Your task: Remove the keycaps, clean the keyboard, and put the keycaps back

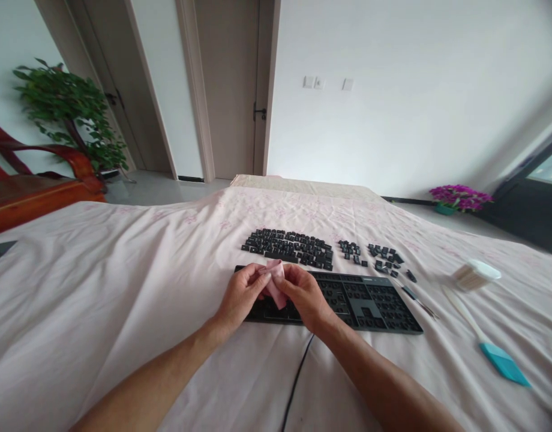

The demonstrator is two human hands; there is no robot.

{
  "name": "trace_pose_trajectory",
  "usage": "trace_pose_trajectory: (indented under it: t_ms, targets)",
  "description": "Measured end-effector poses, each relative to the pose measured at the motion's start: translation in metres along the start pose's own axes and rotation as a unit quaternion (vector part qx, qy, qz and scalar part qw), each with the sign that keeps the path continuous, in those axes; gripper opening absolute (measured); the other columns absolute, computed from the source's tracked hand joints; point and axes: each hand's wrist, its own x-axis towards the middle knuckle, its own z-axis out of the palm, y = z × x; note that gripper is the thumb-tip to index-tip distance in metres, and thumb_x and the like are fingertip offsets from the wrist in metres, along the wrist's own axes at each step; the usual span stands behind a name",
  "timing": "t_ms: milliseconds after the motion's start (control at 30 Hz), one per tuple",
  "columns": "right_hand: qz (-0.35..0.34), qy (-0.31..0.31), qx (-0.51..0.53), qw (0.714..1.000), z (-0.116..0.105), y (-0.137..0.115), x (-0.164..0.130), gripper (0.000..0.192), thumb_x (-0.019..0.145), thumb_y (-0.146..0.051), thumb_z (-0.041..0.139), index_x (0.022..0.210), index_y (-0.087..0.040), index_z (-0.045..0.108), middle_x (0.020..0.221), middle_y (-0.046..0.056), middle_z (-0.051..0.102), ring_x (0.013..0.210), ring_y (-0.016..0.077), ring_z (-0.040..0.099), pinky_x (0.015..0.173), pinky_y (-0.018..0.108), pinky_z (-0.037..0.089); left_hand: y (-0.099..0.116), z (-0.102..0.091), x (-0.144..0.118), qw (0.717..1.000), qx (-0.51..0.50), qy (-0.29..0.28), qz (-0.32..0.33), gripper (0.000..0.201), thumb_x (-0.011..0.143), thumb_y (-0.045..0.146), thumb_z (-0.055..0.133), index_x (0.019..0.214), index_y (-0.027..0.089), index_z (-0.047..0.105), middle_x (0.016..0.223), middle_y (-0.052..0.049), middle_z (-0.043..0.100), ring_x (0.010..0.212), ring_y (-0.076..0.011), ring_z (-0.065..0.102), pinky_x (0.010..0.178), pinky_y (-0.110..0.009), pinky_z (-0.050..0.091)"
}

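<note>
Head view, left to right: left hand (pixel 237 295) at frame center, pinching pink cloth (pixel 278 289); loose keycaps (pixel 290 247) just above, grouped, more clusters toward the right. Right hand (pixel 308 295) grips same cloth, both over keyboard (pixel 368 311), center to lower right-center. Wire-ended tool (pixel 419 300), swab tub (pixel 476 275), teal brush (pixel 504 363) at right, untouched. Progress, judged: cap removal looks done; visible sockets uncapped, refitting not begun; cleaning extent unclear, left part hidden by hands.
</note>
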Motion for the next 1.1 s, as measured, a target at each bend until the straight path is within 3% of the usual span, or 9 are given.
trace_pose_trajectory:
  t_ms: [133, 233, 400, 500, 600, 733, 833, 967, 1100]
  targets:
    - [-0.017, -0.019, -0.142, 0.990, 0.000, -0.001, 0.005, 0.021, 0.086, -0.036, 0.058, 0.087, -0.016, 0.065, 0.067, 0.001, 0.065, 0.056, 0.0119, 0.054, 0.051, 0.022, 0.039, -0.010, -0.024, 0.011, 0.958, 0.243, 0.111, 0.103, 0.022, 0.091, 0.034, 0.049, 0.100, 0.024, 0.067, 0.099, -0.002, 0.070, 0.094, -0.0191, 0.063, 0.085, -0.030, 0.047]
    - [-0.097, -0.054, -0.276, 0.955, 0.008, -0.004, 0.008, 0.013, 0.086, -0.025, 0.059, 0.084, -0.018, 0.070, 0.076, 0.002, 0.066, 0.068, 0.0130, 0.058, 0.063, 0.023, 0.044, -0.027, -0.042, 0.021, 0.920, 0.356, 0.126, 0.104, 0.023, 0.089, 0.026, 0.050, 0.103, 0.024, 0.067, 0.107, -0.004, 0.068, 0.103, -0.0210, 0.060, 0.092, -0.033, 0.044]
    - [-0.208, -0.151, -0.436, 0.862, 0.028, -0.005, 0.010, 0.016, 0.087, -0.015, 0.058, 0.085, -0.021, 0.073, 0.088, 0.003, 0.065, 0.085, 0.0150, 0.058, 0.080, 0.024, 0.043, -0.049, -0.053, 0.028, 0.912, 0.395, 0.063, 0.091, 0.021, 0.088, 0.027, 0.050, 0.099, 0.024, 0.068, 0.100, -0.003, 0.068, 0.098, -0.0212, 0.060, 0.090, -0.034, 0.045]
    - [-0.212, -0.186, -0.525, 0.803, 0.025, -0.005, 0.009, 0.017, 0.086, -0.012, 0.058, 0.087, -0.020, 0.073, 0.088, 0.005, 0.063, 0.085, 0.0161, 0.056, 0.075, 0.024, 0.042, -0.053, -0.054, 0.029, 0.916, 0.386, 0.062, 0.087, 0.021, 0.089, 0.028, 0.050, 0.100, 0.024, 0.067, 0.100, -0.003, 0.068, 0.097, -0.0206, 0.060, 0.090, -0.033, 0.046]
    - [-0.187, -0.198, -0.569, 0.776, 0.006, -0.012, 0.004, 0.018, 0.087, -0.012, 0.057, 0.086, -0.020, 0.073, 0.085, 0.005, 0.061, 0.085, 0.0160, 0.056, 0.074, 0.024, 0.041, -0.054, -0.055, 0.029, 0.917, 0.383, 0.064, 0.088, 0.020, 0.088, 0.029, 0.052, 0.099, 0.025, 0.067, 0.100, -0.003, 0.068, 0.097, -0.0207, 0.060, 0.089, -0.033, 0.046]
    - [-0.118, -0.196, -0.605, 0.763, -0.028, -0.032, -0.008, 0.020, 0.088, -0.013, 0.056, 0.078, -0.020, 0.072, 0.083, 0.004, 0.062, 0.082, 0.0157, 0.058, 0.072, 0.024, 0.040, -0.054, -0.055, 0.028, 0.918, 0.379, 0.067, 0.092, 0.018, 0.088, 0.029, 0.053, 0.097, 0.024, 0.068, 0.101, -0.003, 0.068, 0.098, -0.0208, 0.060, 0.089, -0.033, 0.046]
    - [-0.080, -0.142, -0.634, 0.756, -0.039, -0.045, -0.015, 0.025, 0.091, -0.021, 0.054, 0.073, -0.019, 0.070, 0.079, 0.006, 0.061, 0.077, 0.0170, 0.059, 0.069, 0.026, 0.041, -0.054, -0.054, 0.029, 0.920, 0.376, 0.067, 0.092, 0.018, 0.088, 0.029, 0.053, 0.097, 0.025, 0.068, 0.101, -0.002, 0.068, 0.098, -0.0207, 0.060, 0.089, -0.033, 0.046]
    - [-0.153, -0.096, -0.564, 0.806, -0.015, -0.041, -0.019, 0.020, 0.093, -0.020, 0.052, 0.089, -0.021, 0.072, 0.087, 0.004, 0.062, 0.084, 0.0156, 0.059, 0.074, 0.025, 0.043, -0.055, -0.054, 0.029, 0.920, 0.374, 0.065, 0.094, 0.018, 0.087, 0.029, 0.053, 0.097, 0.024, 0.068, 0.100, -0.002, 0.069, 0.097, -0.0207, 0.061, 0.089, -0.033, 0.046]
    - [-0.221, -0.165, -0.485, 0.830, 0.017, -0.022, -0.017, 0.023, 0.093, -0.015, 0.052, 0.092, -0.025, 0.073, 0.092, 0.003, 0.062, 0.088, 0.0136, 0.058, 0.080, 0.023, 0.044, -0.055, -0.055, 0.030, 0.921, 0.371, 0.065, 0.099, 0.019, 0.087, 0.026, 0.052, 0.097, 0.024, 0.068, 0.100, -0.002, 0.069, 0.097, -0.0200, 0.061, 0.090, -0.032, 0.046]
